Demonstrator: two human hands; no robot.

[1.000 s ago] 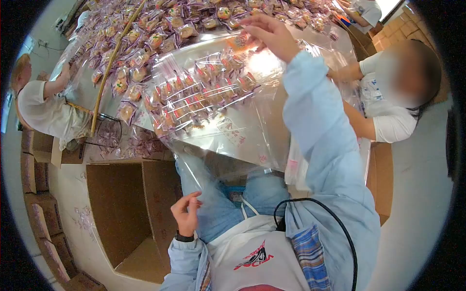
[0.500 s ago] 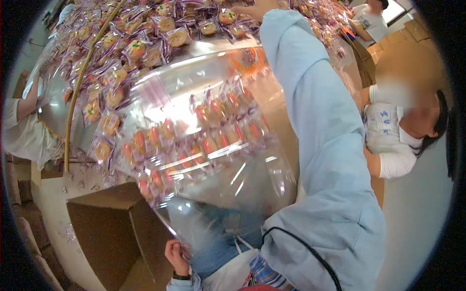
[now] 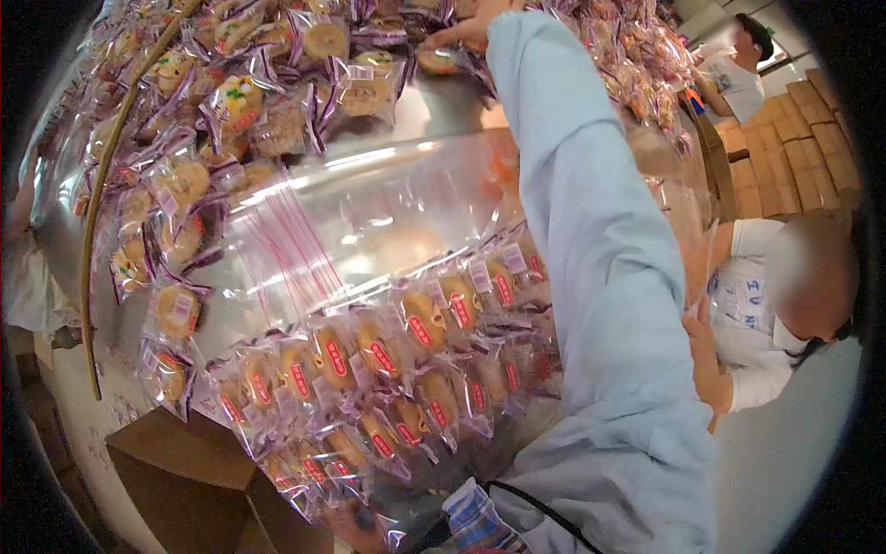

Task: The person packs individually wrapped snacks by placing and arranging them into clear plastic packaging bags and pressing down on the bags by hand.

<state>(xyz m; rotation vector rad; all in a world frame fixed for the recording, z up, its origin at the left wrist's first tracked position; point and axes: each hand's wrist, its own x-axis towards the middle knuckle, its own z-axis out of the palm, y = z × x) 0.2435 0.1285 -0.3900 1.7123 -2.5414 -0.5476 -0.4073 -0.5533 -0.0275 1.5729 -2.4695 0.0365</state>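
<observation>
My right hand [image 3: 475, 26] reaches over the pile of wrapped cookies at the top, a finger stretched out beside a round wrapped cookie [image 3: 441, 61]. The frame's top edge cuts off part of this hand. Low in the view, my left hand [image 3: 355, 528] is blurred and partly covered, closed on the lower edge of a large clear plastic bag [image 3: 369, 217]. Rows of wrapped oval cakes [image 3: 334, 358] with red labels lie in the bag. Its upper part bears pink lines, and an orange print shows beside my right sleeve.
Loose wrapped cookies [image 3: 235, 106] cover the table's far and left parts. A thin stick [image 3: 111, 148] crosses at left. One cardboard box [image 3: 185, 462] stands below the table edge. A co-worker [image 3: 752, 305] is at right, another person [image 3: 734, 78] farther back, near stacked cartons [image 3: 794, 138].
The view has come closer to the table. My right hand has moved from the bag's upper edge to the cookie pile. The bag with the cakes has come nearer, over my lap.
</observation>
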